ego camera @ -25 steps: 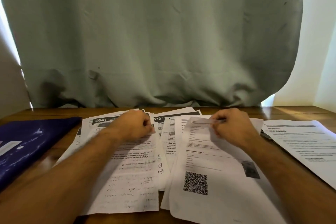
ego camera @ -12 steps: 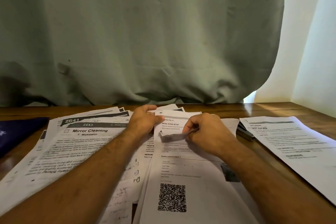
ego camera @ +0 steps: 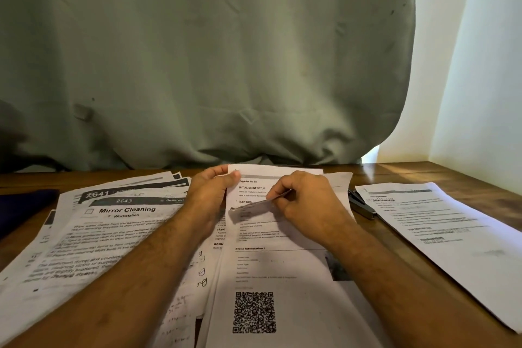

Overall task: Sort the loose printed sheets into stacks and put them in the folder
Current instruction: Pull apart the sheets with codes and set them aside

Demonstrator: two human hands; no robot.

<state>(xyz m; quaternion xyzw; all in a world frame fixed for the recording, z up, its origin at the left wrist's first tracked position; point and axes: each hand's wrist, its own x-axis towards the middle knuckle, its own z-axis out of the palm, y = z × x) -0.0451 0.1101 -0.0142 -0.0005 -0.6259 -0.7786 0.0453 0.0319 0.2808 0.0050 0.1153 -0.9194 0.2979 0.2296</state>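
Both hands now peel the QR-coded sheet [ego camera: 282,277] further: its top edge, flat a second ago, is folded toward the person by the right hand [ego camera: 308,203], whose grip pinches it, while the left hand [ego camera: 210,195] pinches the page beneath. Sorting seems barely begun: loose sheets [ego camera: 113,223] fan across the tabletop [ego camera: 395,175], one stack [ego camera: 440,234] lies right, the blue folder [ego camera: 25,206] unfilled.

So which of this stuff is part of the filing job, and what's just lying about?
Job: QR-code sheet, gripped by left hand and right hand; Mirror Cleaning sheets; right-side sheets; dark blue folder.
Lying about: black stapler-like tool; curtain.
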